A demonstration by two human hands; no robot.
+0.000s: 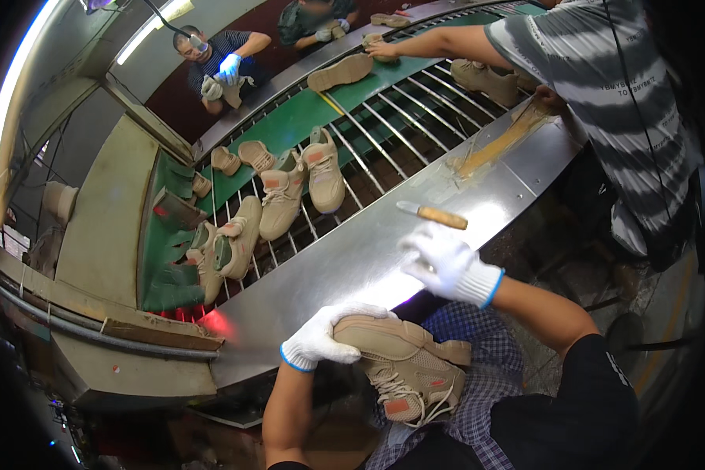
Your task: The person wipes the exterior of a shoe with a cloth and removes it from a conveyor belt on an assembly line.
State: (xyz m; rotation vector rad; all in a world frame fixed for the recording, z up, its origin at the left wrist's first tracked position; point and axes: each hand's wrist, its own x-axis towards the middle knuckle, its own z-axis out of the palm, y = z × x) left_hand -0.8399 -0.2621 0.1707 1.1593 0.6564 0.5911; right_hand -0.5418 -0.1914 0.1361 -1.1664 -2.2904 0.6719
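Note:
My left hand [329,335], in a white knit glove with a blue cuff, grips a beige sneaker [415,372] by its toe end. The sneaker is tipped over above my lap, with its sole edge upward and its pale laces and orange tongue patch hanging low. My right hand [446,266], gloved the same way and slightly blurred, hovers over the metal ledge [329,262] with its fingers bent and apart. Just beyond those fingers lies a short knife [433,214] with a wooden handle, blade pointing left.
Beige sneakers [283,196] stand on the metal bars past the ledge, with loose soles [341,72] on the green belt [278,145]. A person in a striped shirt [595,86] reaches over from the right. Two other people work across the line. A board wall [106,211] borders the left.

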